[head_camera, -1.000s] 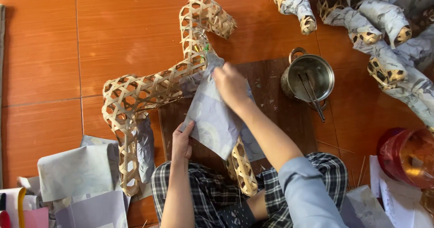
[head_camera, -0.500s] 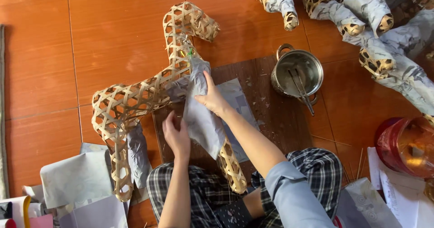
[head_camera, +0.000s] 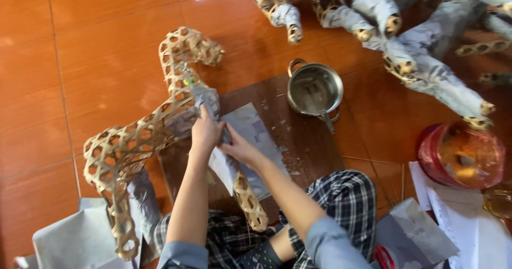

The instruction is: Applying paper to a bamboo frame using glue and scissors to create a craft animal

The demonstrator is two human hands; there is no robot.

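Left hand: the left hand [head_camera: 205,133] lies flat, fingers closed down on the grey paper [head_camera: 210,101] wrapped over the chest of the woven bamboo animal frame [head_camera: 133,141], pressing it on.
Right hand: the right hand [head_camera: 240,149] touches the left one and pinches the lower edge of a paper sheet [head_camera: 224,167] against the frame's front leg [head_camera: 249,205].
Frame: it lies on its side on the orange tiled floor [head_camera: 96,50], neck and head pointing away from the person, hind legs toward the bottom left, its middle partly over a dark wooden board [head_camera: 304,141].
Board: another grey sheet [head_camera: 250,130] lies on it, just beside the hands.
Pot: a small metal pot [head_camera: 314,90] stands at the board's far edge, a tool handle sticking out.
Beyond: paper-covered frames [head_camera: 416,61] are piled at top right.
Right side: a red plastic container [head_camera: 461,154] sits near loose paper sheets [head_camera: 453,210].
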